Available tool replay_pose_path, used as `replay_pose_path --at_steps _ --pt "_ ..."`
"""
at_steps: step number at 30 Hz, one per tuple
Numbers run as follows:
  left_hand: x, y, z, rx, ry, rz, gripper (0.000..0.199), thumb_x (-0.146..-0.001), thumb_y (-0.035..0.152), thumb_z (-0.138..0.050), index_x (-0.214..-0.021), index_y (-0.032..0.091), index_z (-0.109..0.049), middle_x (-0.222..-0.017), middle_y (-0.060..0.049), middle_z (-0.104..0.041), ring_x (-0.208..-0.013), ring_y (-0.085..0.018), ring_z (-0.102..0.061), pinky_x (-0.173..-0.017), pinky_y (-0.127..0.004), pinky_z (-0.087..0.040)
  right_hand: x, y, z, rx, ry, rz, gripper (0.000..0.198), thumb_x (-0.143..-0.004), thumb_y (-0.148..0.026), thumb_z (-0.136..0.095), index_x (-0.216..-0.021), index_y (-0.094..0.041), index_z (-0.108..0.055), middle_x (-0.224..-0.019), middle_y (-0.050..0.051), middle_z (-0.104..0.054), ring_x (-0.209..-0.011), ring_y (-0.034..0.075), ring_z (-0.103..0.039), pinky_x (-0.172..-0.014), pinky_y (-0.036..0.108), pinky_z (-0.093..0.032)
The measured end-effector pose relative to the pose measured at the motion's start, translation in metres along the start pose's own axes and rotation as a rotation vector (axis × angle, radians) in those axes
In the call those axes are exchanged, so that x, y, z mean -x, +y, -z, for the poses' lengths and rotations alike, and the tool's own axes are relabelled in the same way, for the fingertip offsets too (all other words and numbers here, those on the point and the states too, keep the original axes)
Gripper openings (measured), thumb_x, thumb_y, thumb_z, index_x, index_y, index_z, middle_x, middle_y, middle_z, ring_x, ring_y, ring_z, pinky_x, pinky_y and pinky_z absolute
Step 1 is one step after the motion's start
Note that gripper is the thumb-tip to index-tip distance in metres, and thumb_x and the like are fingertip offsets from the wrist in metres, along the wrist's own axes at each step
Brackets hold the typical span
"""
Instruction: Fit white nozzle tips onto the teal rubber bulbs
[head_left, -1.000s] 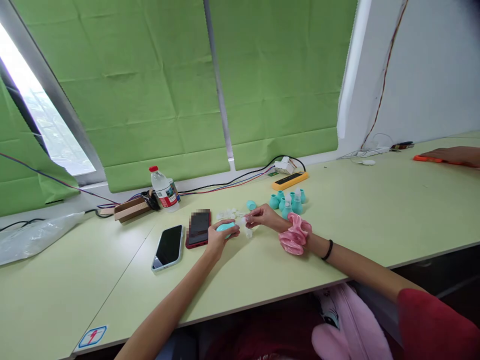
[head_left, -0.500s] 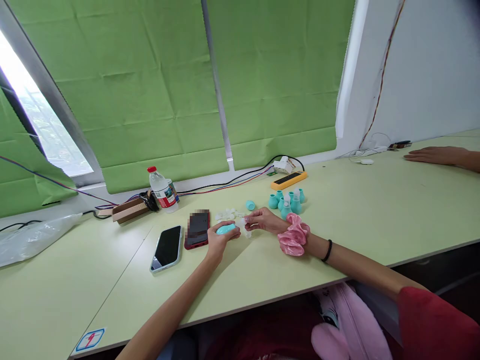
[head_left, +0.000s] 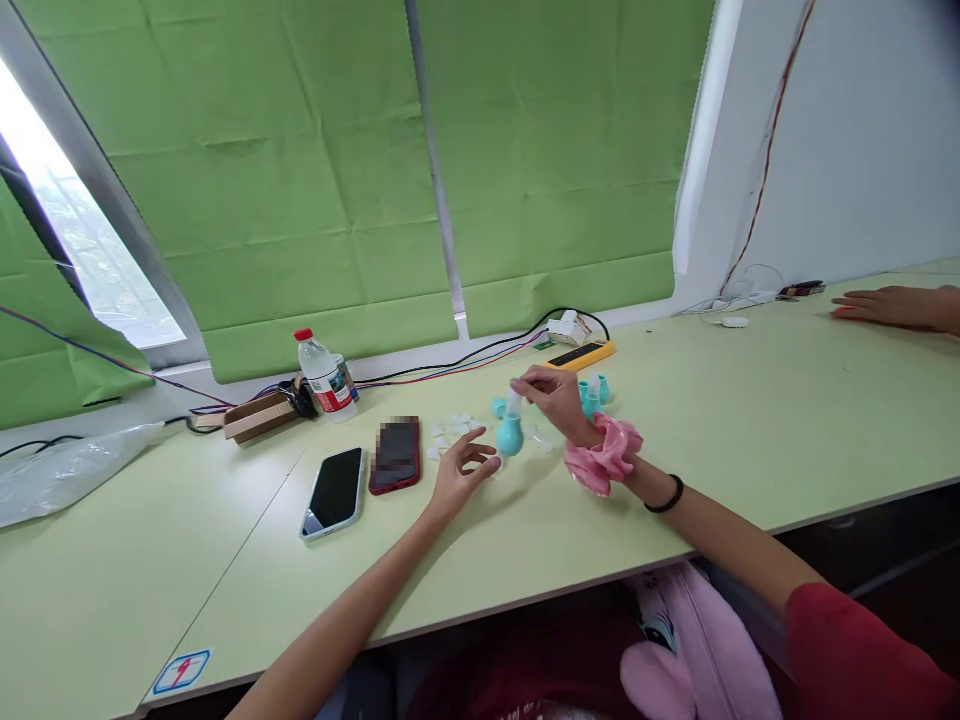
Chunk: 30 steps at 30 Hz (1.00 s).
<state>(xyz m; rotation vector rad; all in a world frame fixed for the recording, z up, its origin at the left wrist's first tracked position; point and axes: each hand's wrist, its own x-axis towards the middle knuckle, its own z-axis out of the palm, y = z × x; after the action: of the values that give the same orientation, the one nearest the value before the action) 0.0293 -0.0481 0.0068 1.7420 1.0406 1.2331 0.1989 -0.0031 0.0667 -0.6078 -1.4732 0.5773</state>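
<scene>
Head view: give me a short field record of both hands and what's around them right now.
right hand: lifts teal bulb by its clear nozzle
left hand: open, fingers spread, just left of the bulb, holding nothing
near hands: small white parts, group of teal bulbs
left of hands: red phone, light-blue phone
surface: pale green table

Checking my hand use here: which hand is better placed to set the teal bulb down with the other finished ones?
Probably the right hand. It already pinches the teal bulb by its clear tip and sits close to the teal group. The left hand is open, holds nothing, and lies farther away.
</scene>
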Motion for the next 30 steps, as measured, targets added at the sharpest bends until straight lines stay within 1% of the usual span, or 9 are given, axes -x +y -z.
replay_pose_path --at_steps 4,8,12,16,21,23,26,28,30 --pt "0.000 -0.011 0.001 -0.320 -0.047 -0.091 0.022 -0.069 0.025 -0.053 -0.087 0.015 -0.060 -0.088 -0.007 -0.059 -0.072 -0.013 -0.055 -0.062 -0.024 -0.048 -0.016 -0.007 0.037 0.252 0.108 0.237 0.016 -0.063 -0.023 -0.059 -0.050 -0.015 -0.052 -0.051 -0.002 -0.046 -0.047 0.007 -0.039 -0.044 0.021 -0.033" --pt "0.000 -0.015 0.000 -0.489 -0.117 -0.185 0.017 -0.070 0.020 -0.050 -0.080 0.016 -0.062 -0.085 -0.005 -0.059 -0.070 -0.012 -0.054 -0.063 -0.023 -0.046 -0.028 -0.015 0.079 0.501 0.061 0.251 0.017 -0.063 -0.024 -0.056 -0.050 -0.015 -0.052 -0.049 -0.002 -0.046 -0.045 0.007 -0.038 -0.043 0.020 -0.031" --pt "0.003 -0.013 -0.001 -0.552 -0.145 -0.213 0.018 -0.071 0.020 -0.048 -0.083 0.016 -0.061 -0.087 -0.006 -0.058 -0.069 -0.012 -0.054 -0.066 -0.024 -0.045 -0.034 -0.007 0.116 0.872 -0.107 0.112 0.015 -0.062 -0.028 -0.055 -0.052 -0.016 -0.056 -0.049 -0.001 -0.052 -0.046 0.009 -0.043 -0.046 0.021 -0.033" --pt "0.005 -0.008 -0.002 -0.599 -0.168 -0.238 0.021 -0.074 0.020 -0.044 -0.085 0.016 -0.061 -0.091 -0.007 -0.057 -0.073 -0.012 -0.054 -0.068 -0.023 -0.044 -0.034 0.017 0.141 1.259 -0.095 -0.106 0.016 -0.061 -0.031 -0.054 -0.057 -0.018 -0.062 -0.062 0.004 -0.061 -0.058 0.017 -0.052 -0.050 0.025 -0.035" --pt "0.000 0.004 0.009 -0.902 -0.100 -0.291 0.025 -0.077 0.024 -0.039 -0.088 0.018 -0.060 -0.093 -0.008 -0.058 -0.086 -0.017 -0.053 -0.073 -0.026 -0.041 -0.032 0.046 0.154 1.260 -0.049 -0.226 0.022 -0.066 -0.032 -0.048 -0.067 -0.018 -0.065 -0.071 0.006 -0.064 -0.066 0.019 -0.055 -0.056 0.027 -0.038" --pt "-0.004 0.008 0.018 -1.076 -0.036 -0.212 0.027 -0.078 0.027 -0.036 -0.089 0.018 -0.060 -0.086 -0.008 -0.060 -0.081 -0.018 -0.055 -0.068 -0.026 -0.040 -0.032 0.054 0.154 1.220 -0.040 -0.249 0.024 -0.066 -0.033 -0.047 -0.069 -0.017 -0.065 -0.070 0.006 -0.063 -0.066 0.019 -0.055 -0.058 0.027 -0.039" --pt "-0.009 0.012 0.032 -1.285 -0.002 -0.001 0.030 -0.077 0.032 -0.037 -0.090 0.018 -0.060 -0.076 -0.008 -0.062 -0.071 -0.020 -0.057 -0.061 -0.028 -0.039 -0.031 0.057 0.152 1.183 -0.009 -0.285 0.026 -0.066 -0.036 -0.048 -0.071 -0.017 -0.064 -0.068 0.006 -0.062 -0.065 0.019 -0.054 -0.058 0.027 -0.039" --pt "-0.010 0.012 0.039 -1.361 -0.019 0.093 0.032 -0.075 0.036 -0.039 -0.090 0.018 -0.060 -0.072 -0.009 -0.062 -0.069 -0.022 -0.058 -0.059 -0.028 -0.039 -0.031 0.053 0.149 1.199 0.087 -0.256 0.029 -0.065 -0.039 -0.050 -0.077 -0.016 -0.063 -0.066 0.005 -0.060 -0.064 0.019 -0.054 -0.057 0.028 -0.038" --pt "-0.010 0.010 0.041 -1.389 -0.049 0.135 0.034 -0.073 0.040 -0.041 -0.090 0.018 -0.060 -0.074 -0.009 -0.061 -0.071 -0.022 -0.058 -0.059 -0.028 -0.039 -0.031 0.043 0.143 1.226 0.237 -0.129 0.032 -0.067 -0.040 -0.048 -0.083 -0.015 -0.061 -0.067 0.006 -0.058 -0.066 0.020 -0.053 -0.059 0.029 -0.038"
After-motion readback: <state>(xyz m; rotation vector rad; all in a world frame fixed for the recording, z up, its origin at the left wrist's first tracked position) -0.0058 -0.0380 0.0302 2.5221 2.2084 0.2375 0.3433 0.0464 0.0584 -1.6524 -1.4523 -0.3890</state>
